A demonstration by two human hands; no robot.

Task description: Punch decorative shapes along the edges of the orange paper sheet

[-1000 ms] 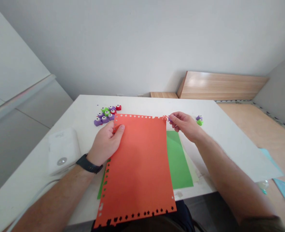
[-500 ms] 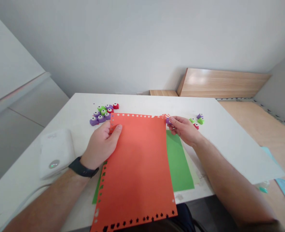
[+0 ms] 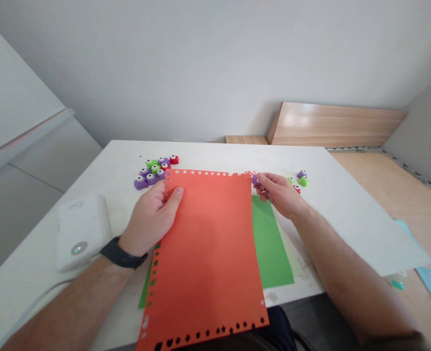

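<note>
An orange sheet of paper (image 3: pixel 211 243) is tilted up in front of me, with small shapes punched along its left, top and bottom edges. My left hand (image 3: pixel 155 212) is closed on its upper left edge, thumb on top. At the upper right corner, my right hand (image 3: pixel 275 190) pinches a purple craft punch (image 3: pixel 256 180); whether it bites the paper I cannot tell. Orange paper cut-outs (image 3: pixel 251 173) lie just behind that corner. Beneath is a green sheet (image 3: pixel 271 248), partly covered by the orange one.
Several purple, green and red craft punches (image 3: pixel 151 178) cluster at the back left. More punches (image 3: pixel 303 181) sit right of my right hand. A white box-shaped device (image 3: pixel 82 231) with a cable stands at the left of the white table (image 3: pixel 346 219). Behind is a wall.
The purple punch has shifted slightly right, off the sheet's corner edge, and turned a little with my right hand. My left hand keeps its hold; the view has moved slightly.
</note>
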